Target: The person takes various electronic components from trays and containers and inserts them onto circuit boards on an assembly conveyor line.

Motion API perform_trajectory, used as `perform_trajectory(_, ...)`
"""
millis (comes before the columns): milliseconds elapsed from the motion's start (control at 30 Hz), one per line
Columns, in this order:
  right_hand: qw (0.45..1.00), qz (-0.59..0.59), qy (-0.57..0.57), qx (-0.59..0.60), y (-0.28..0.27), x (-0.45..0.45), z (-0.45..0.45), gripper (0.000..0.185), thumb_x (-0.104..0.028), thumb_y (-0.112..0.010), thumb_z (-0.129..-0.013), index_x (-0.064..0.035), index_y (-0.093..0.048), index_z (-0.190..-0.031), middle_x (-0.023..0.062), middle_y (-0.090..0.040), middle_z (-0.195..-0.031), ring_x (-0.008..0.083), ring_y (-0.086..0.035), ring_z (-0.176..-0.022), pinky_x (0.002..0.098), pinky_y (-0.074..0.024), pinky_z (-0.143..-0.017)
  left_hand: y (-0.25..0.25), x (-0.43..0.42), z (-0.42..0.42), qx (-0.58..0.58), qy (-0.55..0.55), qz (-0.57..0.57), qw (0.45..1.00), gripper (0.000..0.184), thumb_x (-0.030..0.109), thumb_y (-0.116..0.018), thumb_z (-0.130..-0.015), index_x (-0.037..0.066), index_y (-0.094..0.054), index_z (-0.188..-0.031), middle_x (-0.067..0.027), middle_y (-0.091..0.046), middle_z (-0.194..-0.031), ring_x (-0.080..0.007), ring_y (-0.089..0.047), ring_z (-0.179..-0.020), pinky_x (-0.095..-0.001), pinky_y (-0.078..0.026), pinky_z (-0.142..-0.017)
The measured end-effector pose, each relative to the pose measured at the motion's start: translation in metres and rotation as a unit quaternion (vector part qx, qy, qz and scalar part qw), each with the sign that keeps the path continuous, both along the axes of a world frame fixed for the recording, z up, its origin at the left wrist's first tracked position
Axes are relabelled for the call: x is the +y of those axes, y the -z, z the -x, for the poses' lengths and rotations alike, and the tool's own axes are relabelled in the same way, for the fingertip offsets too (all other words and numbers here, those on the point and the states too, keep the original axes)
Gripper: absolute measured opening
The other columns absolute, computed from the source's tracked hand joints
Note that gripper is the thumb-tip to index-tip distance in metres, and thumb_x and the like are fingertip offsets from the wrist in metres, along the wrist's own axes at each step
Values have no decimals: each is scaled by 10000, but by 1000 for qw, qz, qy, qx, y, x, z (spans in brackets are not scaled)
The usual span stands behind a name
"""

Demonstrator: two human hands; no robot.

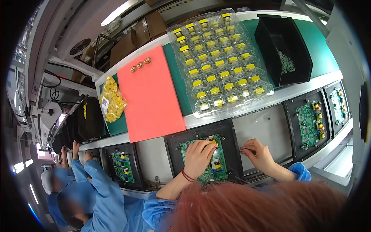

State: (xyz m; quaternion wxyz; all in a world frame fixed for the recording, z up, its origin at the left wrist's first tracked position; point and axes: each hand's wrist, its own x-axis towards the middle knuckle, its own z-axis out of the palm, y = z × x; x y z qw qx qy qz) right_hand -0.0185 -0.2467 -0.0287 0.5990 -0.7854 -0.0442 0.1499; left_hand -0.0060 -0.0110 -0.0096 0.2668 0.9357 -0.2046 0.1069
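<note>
A green circuit board (221, 170) lies in a black carrier frame (176, 145) in front of me. My left hand (198, 157) is over the board's upper part, fingers curled together and their tips by a small yellow component (213, 142). Whether the fingertips grip that part is hidden. To the right of this carrier, my right hand (258, 154) hovers above the pale line surface (264, 129). Its thumb and fingers are pinched together; anything between them is too small to name.
Beyond the line are a clear tray (199, 110) of yellow-topped components, a black bin (266, 50) with small pale pieces, a pink sheet (150, 96) bearing three metallic parts (140, 65) and a bag of yellow parts (112, 99). More boards (308, 125) flank mine. Blue-sleeved people (104, 185) work at left.
</note>
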Motion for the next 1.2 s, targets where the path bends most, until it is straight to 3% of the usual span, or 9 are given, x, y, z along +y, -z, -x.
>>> perform_trajectory(233,999,-16,23,27,3,-4,-4,182,6,-569,-852,43,-494,-1014,118,-671,-846,151,-661,-804,242,-520,-667,8,0,0,8,4,44,999,178,73,-707,-698,67,-638,-863,-26,-586,-848,-227,-569,-796,-335,-459,-687)
perform_trajectory(400,989,-108,96,44,2,0,-9,189,33,-542,-862,49,-492,-1043,129,-661,-891,163,-653,-827,257,-531,-734,-5,12,-1,48,80,-4,996,304,22,-662,-733,55,-616,-1032,-75,-559,-1039,-264,-543,-932,-353,-456,-789)
perform_trajectory(500,985,-132,80,79,-17,5,-16,167,48,-515,-872,55,-487,-1036,147,-652,-915,198,-654,-846,275,-537,-760,-33,34,-6,44,16,70,996,361,14,-639,-754,47,-583,-1110,-109,-524,-1129,-283,-520,-998,-360,-441,-842)
perform_trajectory(700,995,30,-92,39,-27,34,-49,147,22,-524,-874,50,-509,-1018,135,-660,-878,179,-655,-847,263,-539,-715,-66,79,-6,-32,-56,40,997,307,53,-640,-774,32,-587,-1076,-123,-550,-1091,-307,-552,-951,-373,-465,-804)
perform_trajectory(767,977,154,-129,-65,-25,46,-55,158,0,-552,-863,34,-523,-1015,132,-666,-878,166,-658,-851,266,-537,-720,-73,84,-3,-33,-66,58,996,267,51,-634,-776,28,-598,-1039,-112,-573,-1041,-300,-560,-930,-375,-461,-805)
perform_trajectory(833,971,157,-140,-111,-25,55,-59,180,-19,-578,-846,26,-531,-1014,139,-664,-851,191,-672,-769,279,-537,-668,-77,90,-3,-55,-43,57,996,238,46,-627,-775,25,-609,-1012,-104,-593,-976,-286,-568,-910,-371,-458,-800)
perform_trajectory(933,926,261,-177,-209,-31,64,-63,164,-16,-605,-805,9,-566,-962,125,-622,-844,246,-634,-765,320,-513,-683,-81,100,0,-73,-66,54,994,211,45,-623,-773,21,-615,-982,-103,-601,-938,-281,-571,-891,-369,-456,-791)
perform_trajectory(1000,841,325,-242,-359,-24,64,-65,157,-22,-625,-757,-20,-594,-911,114,-535,-856,293,-547,-808,364,-465,-731,-82,106,1,-79,-84,44,992,204,46,-624,-772,19,-615,-974,-103,-601,-938,-280,-572,-883,-372,-456,-783)
perform_trajectory(1200,842,339,-242,-343,-16,63,-62,151,-30,-633,-739,-34,-600,-886,100,-489,-873,294,-505,-846,379,-437,-765,-83,111,1,-86,-104,29,990,194,43,-622,-769,17,-615,-961,-104,-603,-927,-280,-574,-860,-378,-457,-767)
